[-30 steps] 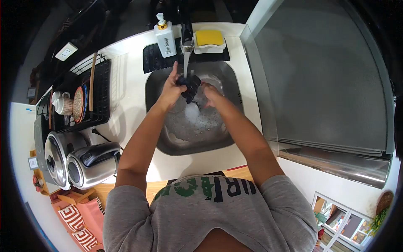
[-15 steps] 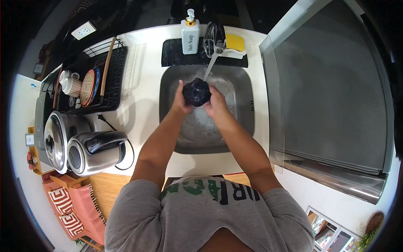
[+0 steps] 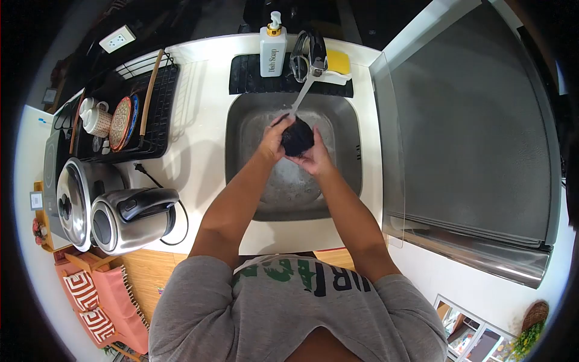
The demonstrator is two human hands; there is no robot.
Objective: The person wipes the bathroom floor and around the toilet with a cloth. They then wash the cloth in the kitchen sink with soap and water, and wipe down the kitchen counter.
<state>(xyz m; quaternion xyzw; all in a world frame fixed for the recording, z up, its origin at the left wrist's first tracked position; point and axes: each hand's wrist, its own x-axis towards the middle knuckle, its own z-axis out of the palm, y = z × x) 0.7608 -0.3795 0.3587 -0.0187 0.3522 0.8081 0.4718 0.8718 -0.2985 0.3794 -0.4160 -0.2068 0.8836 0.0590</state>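
Note:
A wet, black, rounded object point(image 3: 298, 139), whose kind I cannot make out, is held over the sink point(image 3: 241, 199). My left hand point(image 3: 274, 139) grips its left side, with fingers reaching over the upper edge. Cupped under its lower right side is my right hand point(image 3: 316, 159), closed against it. Water from the faucet point(image 3: 316, 65) runs down onto the top of the object and the left fingers. Parts of the object are hidden behind both hands.
Behind the sink stand a dish soap bottle point(image 3: 273, 53) and a yellow sponge point(image 3: 338, 62) on a black mat point(image 3: 241, 81). Left are a dish rack point(image 3: 158, 130) with cups and plates, an electric kettle point(image 3: 132, 218) and a lidded pot point(image 3: 73, 202). A clear panel point(image 3: 393, 181) borders the right.
The black object has turned and shifted slightly right in my hands. My left fingers have moved up over its edge, and my right hand has slid lower beneath it.

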